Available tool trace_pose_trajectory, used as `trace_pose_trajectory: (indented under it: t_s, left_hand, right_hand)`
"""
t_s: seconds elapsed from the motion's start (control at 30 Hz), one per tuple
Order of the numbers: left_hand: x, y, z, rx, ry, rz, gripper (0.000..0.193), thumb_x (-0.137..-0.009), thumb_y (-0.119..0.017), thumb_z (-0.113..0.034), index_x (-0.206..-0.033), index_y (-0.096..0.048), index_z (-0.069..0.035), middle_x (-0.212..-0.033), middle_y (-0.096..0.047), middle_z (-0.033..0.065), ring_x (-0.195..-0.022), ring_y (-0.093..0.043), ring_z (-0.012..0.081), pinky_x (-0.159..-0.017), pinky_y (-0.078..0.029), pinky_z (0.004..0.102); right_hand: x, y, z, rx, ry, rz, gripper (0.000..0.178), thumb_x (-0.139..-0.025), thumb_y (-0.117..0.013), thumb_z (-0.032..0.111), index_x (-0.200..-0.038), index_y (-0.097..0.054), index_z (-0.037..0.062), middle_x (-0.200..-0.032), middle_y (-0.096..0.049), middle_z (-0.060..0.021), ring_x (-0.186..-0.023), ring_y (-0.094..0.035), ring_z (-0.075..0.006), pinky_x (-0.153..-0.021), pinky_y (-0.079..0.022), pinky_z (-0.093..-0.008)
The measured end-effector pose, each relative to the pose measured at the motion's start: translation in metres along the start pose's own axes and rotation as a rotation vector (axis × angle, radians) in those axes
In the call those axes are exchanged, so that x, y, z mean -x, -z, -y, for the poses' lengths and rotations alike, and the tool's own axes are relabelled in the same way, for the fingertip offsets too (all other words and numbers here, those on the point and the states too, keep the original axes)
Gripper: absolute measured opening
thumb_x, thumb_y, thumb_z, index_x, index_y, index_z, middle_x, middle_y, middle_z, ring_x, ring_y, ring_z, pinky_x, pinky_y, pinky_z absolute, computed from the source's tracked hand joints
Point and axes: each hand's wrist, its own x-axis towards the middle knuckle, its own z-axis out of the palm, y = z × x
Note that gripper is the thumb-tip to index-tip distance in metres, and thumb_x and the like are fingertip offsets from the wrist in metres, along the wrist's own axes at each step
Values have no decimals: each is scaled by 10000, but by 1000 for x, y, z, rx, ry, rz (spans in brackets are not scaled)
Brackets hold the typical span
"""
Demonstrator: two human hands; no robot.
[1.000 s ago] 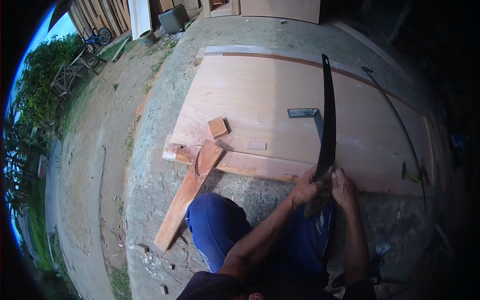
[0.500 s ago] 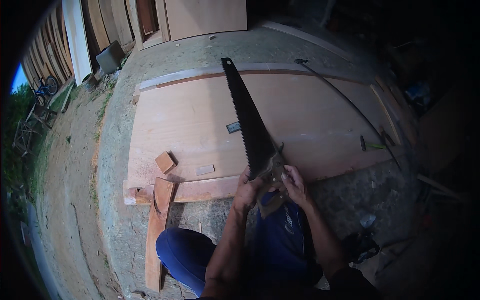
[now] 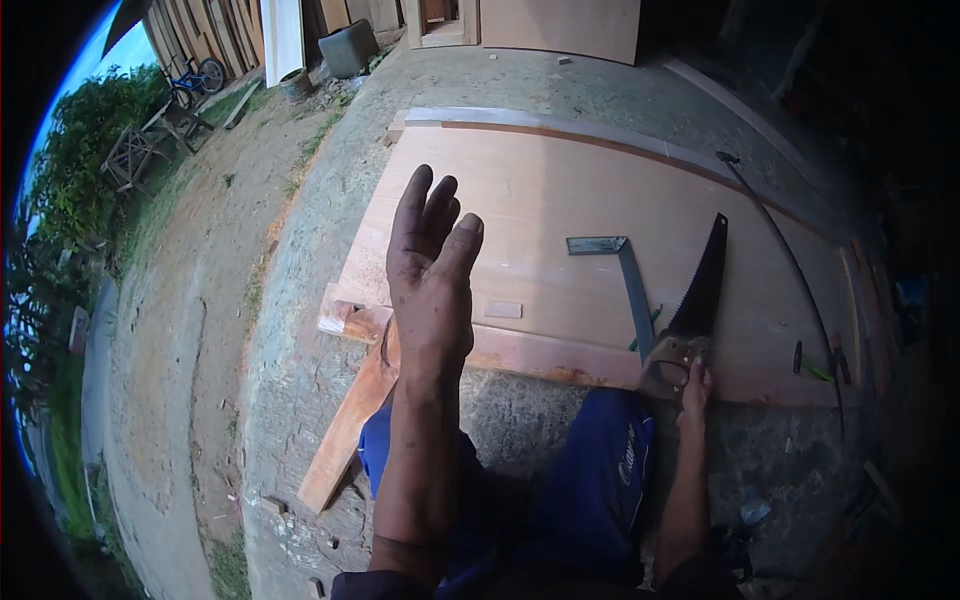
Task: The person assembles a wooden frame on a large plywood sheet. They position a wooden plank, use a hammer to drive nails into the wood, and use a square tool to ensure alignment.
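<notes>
My left hand is raised in front of the camera, fingers straight and together, holding nothing. It hides part of the large plywood sheet lying on the ground. Lower right, my right hand grips the wooden handle of a handsaw. The saw's dark blade lies flat on the sheet, pointing away from me. A metal try square rests on the sheet just left of the saw.
A narrow wooden plank juts out from under the sheet's near edge toward the lower left. A small flat offcut lies on the sheet. A long thin rod curves along the right side. Planks, a bin and a bicycle stand at the back.
My left hand let go of the saw and rose in front of the camera. The saw dropped from steeply tilted to flat on the sheet, held only by my right hand.
</notes>
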Motion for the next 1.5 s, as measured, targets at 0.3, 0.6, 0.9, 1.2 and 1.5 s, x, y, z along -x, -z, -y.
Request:
trace_pose_trajectory:
  t_s: [0.3,0.6,0.9,1.2,1.5]
  left_hand:
    - [116,324,52,-1535,313,130,1172,-730,-832,-549,-1601,-206,-76,-1611,-283,262,-1481,-289,450,-1208,-255,549]
    - [217,421,117,-1586,407,157,1194,-644,-881,-378,-1598,-227,-82,-1399,-504,227,-1253,-495,435,-1082,-377,531]
    - [168,364,60,-268,647,28,838,-875,-778,-239,-1560,-350,-14,-1447,-547,109,-1261,-540,193,-1038,-444,344]
    - [76,350,39,-598,716,214,674,-835,-718,-135,-1474,-517,-55,-1267,-672,84,-1124,-595,131,-982,-468,298]
    - [-16,328,-82,-1743,-207,443,782,-737,-841,-293,-1449,-542,-170,-1472,-528,182,-1325,-511,396,-1141,-394,473]
  right_hand:
    - [-63,43,-34,273,57,47,695,-1032,-526,510,-1436,-474,-55,-1374,-578,-149,-1218,-577,-249,-1000,-472,-369]
    - [-110,79,-17,1039,331,-59,512,-1011,-558,282,-1426,-502,-12,-1316,-574,-241,-1168,-581,-420,-1021,-452,-478]
    - [138,-154,59,677,868,561,401,-955,-554,54,-1351,-563,-12,-1301,-558,-230,-1199,-566,-400,-1019,-464,-440]
    - [296,-324,138,605,1857,927,521,-850,-683,161,-1364,-598,143,-1321,-553,-129,-1245,-513,-300,-1058,-420,-483]
    - [262,-369,163,844,1507,1174,466,-892,-688,321,-1278,-574,85,-1011,-665,-127,-954,-676,-356,-867,-541,-487]
